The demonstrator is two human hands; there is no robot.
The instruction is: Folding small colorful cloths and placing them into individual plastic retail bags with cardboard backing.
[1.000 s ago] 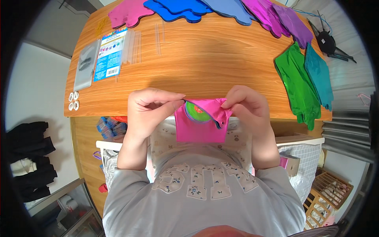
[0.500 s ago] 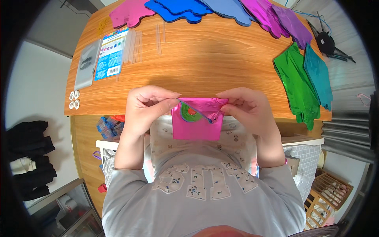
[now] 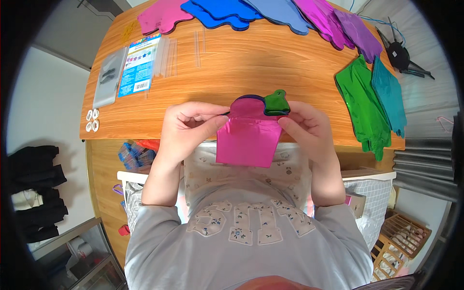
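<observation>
Above my lap, in front of the table's near edge, I hold a thin, shiny pink foil piece [image 3: 249, 142] that looks like a flat, deflated foil balloon. Its lower part hangs as a plain square, while a rounded pink top and a small green lobe [image 3: 276, 103] stand up over the table edge. Thumb and fingers of my left hand [image 3: 193, 126] pinch the upper left corner, near a dark edge. On the other side my right hand [image 3: 310, 128] grips the upper right corner, just under the green lobe, its fingertips partly behind the foil.
On the wooden table [image 3: 241, 63], a blue-white card [image 3: 140, 72], clear sticks [image 3: 166, 58], a clear bag [image 3: 102, 93] and several small white rolls [image 3: 89, 126] lie left. Flat foil pieces, including blue [image 3: 212, 14] and green [image 3: 362, 101], line the far and right edges. A black router-like device [image 3: 398, 55] stands right.
The folded flap has swung up and away from me, so the rounded pink top and green lobe now stand above the hands. Both hands remain at the upper corners.
</observation>
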